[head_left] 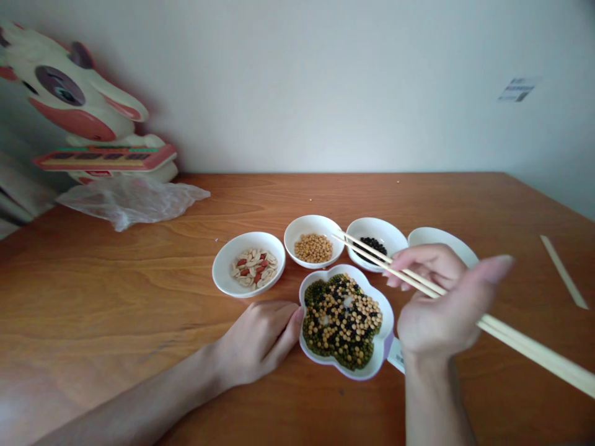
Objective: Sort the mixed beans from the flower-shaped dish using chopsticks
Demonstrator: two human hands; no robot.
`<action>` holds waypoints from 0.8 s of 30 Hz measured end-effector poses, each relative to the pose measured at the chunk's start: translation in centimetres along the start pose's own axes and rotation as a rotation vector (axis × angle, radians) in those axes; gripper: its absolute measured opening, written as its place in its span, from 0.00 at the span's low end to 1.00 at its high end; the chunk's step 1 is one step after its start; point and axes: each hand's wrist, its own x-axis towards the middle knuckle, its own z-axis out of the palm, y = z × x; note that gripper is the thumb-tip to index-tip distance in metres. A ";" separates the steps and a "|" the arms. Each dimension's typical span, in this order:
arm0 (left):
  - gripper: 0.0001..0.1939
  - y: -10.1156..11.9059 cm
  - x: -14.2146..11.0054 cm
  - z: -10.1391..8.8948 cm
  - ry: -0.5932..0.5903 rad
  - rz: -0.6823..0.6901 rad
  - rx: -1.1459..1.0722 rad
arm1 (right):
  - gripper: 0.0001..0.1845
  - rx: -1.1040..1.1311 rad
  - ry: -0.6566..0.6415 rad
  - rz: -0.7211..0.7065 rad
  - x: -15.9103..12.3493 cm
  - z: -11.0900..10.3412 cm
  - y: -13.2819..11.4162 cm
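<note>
My right hand [441, 303] is closed on a pair of wooden chopsticks [372, 253], whose tips hover over the rim of the small bowl of black beans [377, 243]. My left hand [258, 341] rests on the table with its fingers curled, the thumb touching the left rim of a white flower-shaped dish [382, 353] filled with mixed green, yellow and black beans. Behind it stand a bowl of yellow beans [314, 240] and a bowl of pale seeds and red bits [249, 270]. Another white bowl [441, 238] is partly hidden behind my right hand.
The wooden table [139, 297] runs back to a white wall. A crumpled clear plastic bag [130, 201] and a cow-shaped toy keyboard [88, 124] sit at the far left. A paper chopstick sleeve [563, 271] lies at the right. A label peeks out under the flower dish.
</note>
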 end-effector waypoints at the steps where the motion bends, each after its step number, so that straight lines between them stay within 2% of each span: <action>1: 0.20 0.0 0.0 0.0 0.008 -0.010 -0.008 | 0.45 0.004 -0.007 -0.007 0.0 0.2 0.1; 5: 0.21 -0.1 -0.1 0.1 0.029 -0.033 -0.025 | 0.46 0.008 -0.022 -0.017 -0.1 -0.9 0.8; 11: 0.21 0.0 -0.2 0.0 0.079 -0.048 -0.007 | 0.47 0.088 0.034 0.051 1.0 -5.7 3.4; 15: 0.14 -0.4 -0.5 0.3 0.093 -0.063 -0.002 | 0.46 0.149 0.028 0.065 1.5 -7.1 4.2; 17: 0.10 -0.8 -0.8 0.8 0.153 -0.021 -0.032 | 0.46 0.151 0.007 0.068 1.5 -7.2 4.2; 20: 0.21 -1.4 -1.0 1.5 0.249 0.077 -0.094 | 0.46 0.122 -0.053 0.076 1.3 -7.0 4.0; 24: 0.41 -1.3 -0.8 1.7 0.284 0.174 -0.028 | 0.48 -0.004 -0.124 0.095 0.6 -6.9 3.6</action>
